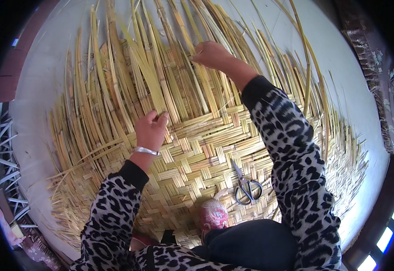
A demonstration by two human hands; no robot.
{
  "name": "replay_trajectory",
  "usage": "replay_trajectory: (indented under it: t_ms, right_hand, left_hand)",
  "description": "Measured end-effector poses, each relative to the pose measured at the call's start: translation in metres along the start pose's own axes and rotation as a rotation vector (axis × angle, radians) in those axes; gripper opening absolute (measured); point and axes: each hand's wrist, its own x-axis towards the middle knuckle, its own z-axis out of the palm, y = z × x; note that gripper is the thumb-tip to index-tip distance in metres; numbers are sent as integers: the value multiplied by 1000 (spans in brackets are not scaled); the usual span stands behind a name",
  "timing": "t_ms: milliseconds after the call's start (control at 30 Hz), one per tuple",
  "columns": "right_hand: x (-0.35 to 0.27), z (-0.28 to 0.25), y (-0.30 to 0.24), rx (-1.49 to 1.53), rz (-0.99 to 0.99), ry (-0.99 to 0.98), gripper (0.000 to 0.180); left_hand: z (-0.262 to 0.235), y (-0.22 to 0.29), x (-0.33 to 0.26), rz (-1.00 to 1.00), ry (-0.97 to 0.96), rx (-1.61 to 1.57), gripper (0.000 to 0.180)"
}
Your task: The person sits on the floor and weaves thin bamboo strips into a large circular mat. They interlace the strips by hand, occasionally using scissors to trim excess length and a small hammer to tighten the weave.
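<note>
A mat of split reeds (206,169) lies partly woven before me, its near part in a tight crisscross and its far ends loose and fanned out. My left hand (150,133), a silver bangle at its wrist, is closed at the edge of the weave. Between its thumb and fingers is the lower end of a flat, pale reed strip (150,77), which slants away over the other reeds. Farther off and to the right, my right hand (211,55) is closed, fingertips pinched on a reed strip among the loose ends.
Black-handled scissors (248,189) rest on the woven part, blades pointing away. A red patterned shoe (213,215) stands on the mat near my knee. Long loose reeds (307,77) bend across the right side. Pale floor (34,95) surrounds the mat, and a metal rack (9,158) stands at left.
</note>
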Motion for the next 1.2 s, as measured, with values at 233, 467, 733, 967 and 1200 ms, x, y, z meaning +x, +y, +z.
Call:
replay_trajectory:
  t_ms: [233, 467, 733, 967, 1200]
  right_hand:
    - [43, 20, -17, -20, 195, 101, 41]
    - [40, 4, -13, 715, 126, 29, 33]
    - [-36, -13, -5, 1471, -95, -212, 29]
    - [-73, -3, 19, 1268, -13, -233, 55]
    - [-80, -5, 2, 1161, 71, -312, 44]
  left_hand:
    - [16, -11, -2, -5, 66, -96, 35]
    - [26, -10, -1, 104, 147, 60, 35]
    - [16, 6, 6, 446, -93, 445, 19]
    - [4, 9, 15, 436, -279, 396, 16]
    - [11, 4, 7, 430, -128, 365, 15]
